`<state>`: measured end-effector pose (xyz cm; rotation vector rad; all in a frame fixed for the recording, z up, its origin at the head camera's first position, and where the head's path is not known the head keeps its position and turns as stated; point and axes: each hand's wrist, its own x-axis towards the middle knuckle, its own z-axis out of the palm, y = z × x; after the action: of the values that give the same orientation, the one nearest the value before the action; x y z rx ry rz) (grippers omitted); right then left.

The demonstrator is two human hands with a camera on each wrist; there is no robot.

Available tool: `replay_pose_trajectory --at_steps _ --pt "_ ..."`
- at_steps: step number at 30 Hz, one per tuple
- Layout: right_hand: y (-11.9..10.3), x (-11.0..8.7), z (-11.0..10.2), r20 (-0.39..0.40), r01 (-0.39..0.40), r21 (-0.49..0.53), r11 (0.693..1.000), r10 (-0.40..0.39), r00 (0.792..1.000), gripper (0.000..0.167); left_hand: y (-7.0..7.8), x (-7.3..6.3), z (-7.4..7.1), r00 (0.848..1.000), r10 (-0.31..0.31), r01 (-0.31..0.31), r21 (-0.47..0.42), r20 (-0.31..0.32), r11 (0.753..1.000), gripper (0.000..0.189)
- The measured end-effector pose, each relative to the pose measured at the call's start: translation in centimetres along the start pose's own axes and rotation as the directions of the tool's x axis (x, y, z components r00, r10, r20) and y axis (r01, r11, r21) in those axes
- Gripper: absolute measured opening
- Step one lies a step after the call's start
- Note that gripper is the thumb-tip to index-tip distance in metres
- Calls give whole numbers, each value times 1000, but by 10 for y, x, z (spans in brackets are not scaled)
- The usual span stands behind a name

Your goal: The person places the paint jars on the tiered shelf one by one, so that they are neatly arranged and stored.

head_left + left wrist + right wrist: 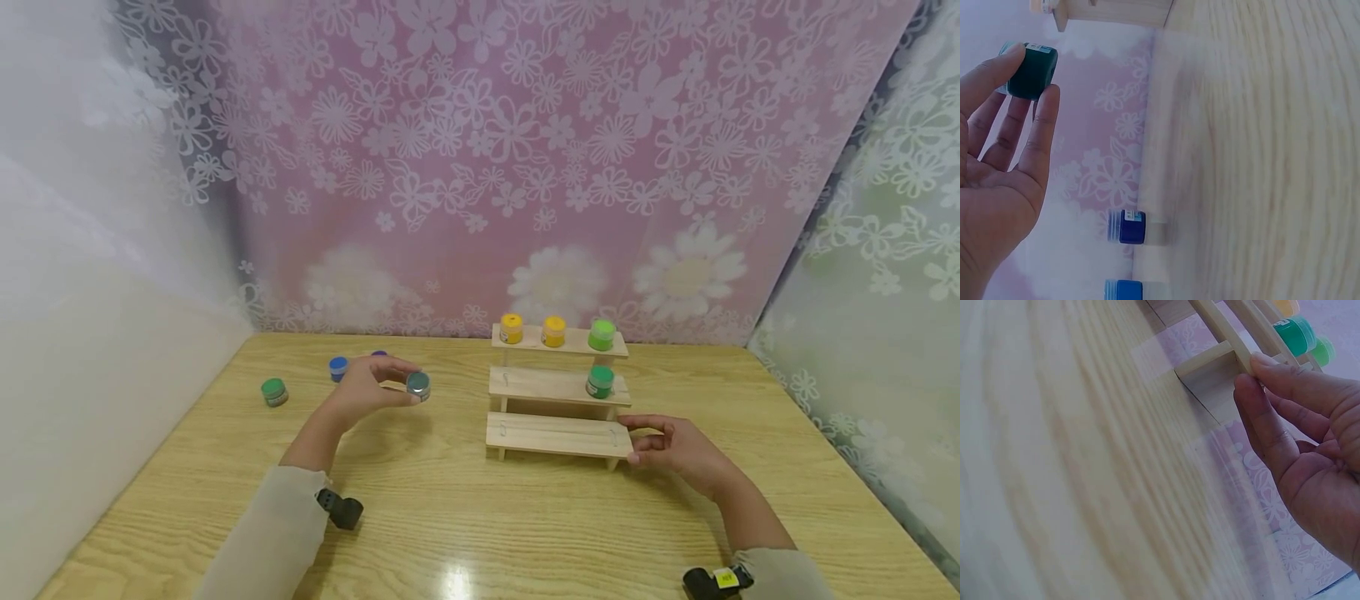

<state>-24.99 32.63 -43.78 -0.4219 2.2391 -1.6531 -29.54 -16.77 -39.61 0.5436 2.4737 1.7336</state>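
Observation:
Between thumb and fingertips, my left hand (369,387) holds a small dark green paint jar (418,386) above the table, left of a three-step wooden display stand (558,435). The left wrist view shows the jar (1032,70) tipped on its side in that camera's picture. My right hand (682,452) pinches the right end of the stand's lowest step, thumb and index finger at the board's edge (1244,359). Two yellow jars (553,332) and a light green jar (602,335) stand on the top step. A green jar (600,382) sits at the right of the middle step.
On the table's left side stand a green-lidded jar (274,392) and a blue jar (338,369). A purple-blue jar (1132,226) is mostly hidden behind the left hand in the head view. A floral curtain (480,167) hangs behind the wooden table (450,517).

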Motion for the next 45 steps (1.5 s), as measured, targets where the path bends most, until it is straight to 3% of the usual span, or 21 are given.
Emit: replay_pose_trajectory --at_steps 13,21,30,37,45 --pt "-2 -1 1 2 -1 2 1000 1 1000 69 14 4 13 996 81 -81 14 36 997 43" --pt "-1 -1 0 -6 -6 -3 1000 6 1000 69 23 8 24 993 88 -84 -54 83 995 45" --pt "-1 -1 1 -5 -2 -1 1000 2 1000 68 36 15 33 992 82 -80 -19 97 997 46" --pt "-2 -1 1 -3 -2 1 1000 2 1000 68 48 21 42 987 120 -118 -23 107 993 44" --pt "-2 -1 1 -7 -9 2 1000 9 1000 69 57 31 56 979 128 -125 -24 160 992 41"
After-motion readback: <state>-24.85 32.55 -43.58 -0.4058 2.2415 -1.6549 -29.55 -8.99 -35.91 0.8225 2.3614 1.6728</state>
